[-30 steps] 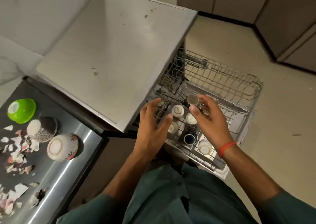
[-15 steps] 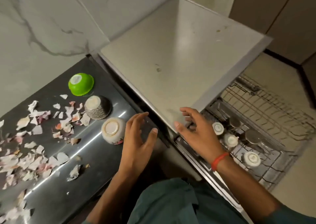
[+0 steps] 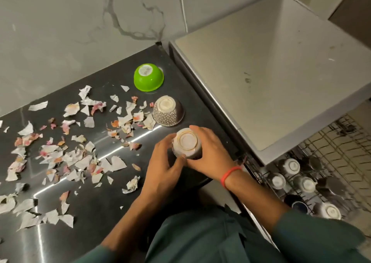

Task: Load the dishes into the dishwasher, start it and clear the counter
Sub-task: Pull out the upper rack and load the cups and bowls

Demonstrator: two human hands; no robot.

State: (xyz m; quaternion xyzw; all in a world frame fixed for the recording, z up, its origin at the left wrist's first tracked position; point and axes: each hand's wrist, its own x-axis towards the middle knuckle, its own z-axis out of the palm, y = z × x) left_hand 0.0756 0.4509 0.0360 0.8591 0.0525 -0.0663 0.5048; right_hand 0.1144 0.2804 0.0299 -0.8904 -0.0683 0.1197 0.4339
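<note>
Three bowls stand upside down in a row on the dark counter [image 3: 104, 212]: a green bowl [image 3: 148, 77] at the back, a dotted grey bowl [image 3: 168, 110] in the middle, and a white floral bowl [image 3: 187, 143] nearest me. My left hand [image 3: 163, 167] and my right hand [image 3: 210, 153] both hold the white floral bowl, one on each side, fingers curled round it. At the lower right the dishwasher's pulled-out rack [image 3: 331, 162] holds several upside-down cups [image 3: 291, 165].
Torn paper scraps [image 3: 66, 152] litter the counter's left and middle. The dishwasher's grey top [image 3: 271, 72] stands right of the counter. A marble wall [image 3: 80, 22] backs the counter. A red band circles my right wrist.
My view has swung left from the rack to the counter. Both hands left the rack, crossed to the counter and closed round the white floral bowl.
</note>
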